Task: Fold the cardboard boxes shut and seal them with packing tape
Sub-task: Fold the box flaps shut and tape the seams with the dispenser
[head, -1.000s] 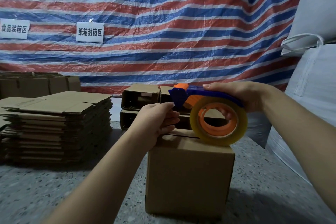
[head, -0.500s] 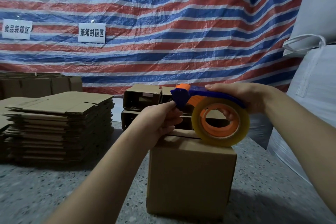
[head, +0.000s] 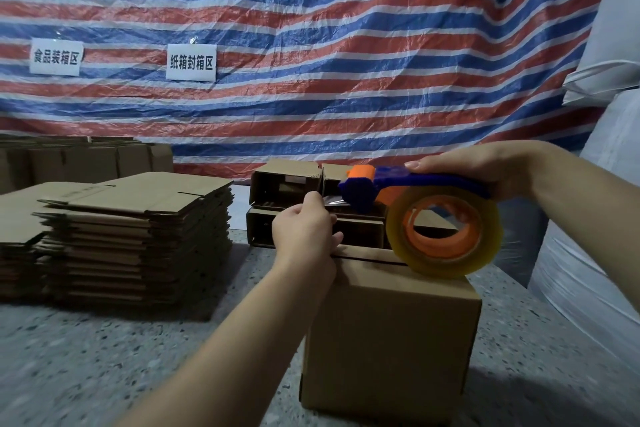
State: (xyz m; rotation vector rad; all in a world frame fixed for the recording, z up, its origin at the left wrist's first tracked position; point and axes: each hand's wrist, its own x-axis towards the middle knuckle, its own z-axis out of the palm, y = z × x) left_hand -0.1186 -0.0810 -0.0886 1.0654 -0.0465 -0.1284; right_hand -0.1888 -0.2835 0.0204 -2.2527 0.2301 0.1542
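Standing nearest on the speckled tabletop [head: 104,374], the cardboard box [head: 391,340] looks light and stiff, its top flaps folded shut with the seam untaped. The left hand [head: 304,236] pinches the tape end [head: 329,202], thin and sticky; the right hand [head: 485,170] grips the tape dispenser [head: 415,191] over the box's far right corner. Open tabletop lies left, before 1 flat carton stack [head: 138,236] and 2 open boxes [head: 287,184] behind.
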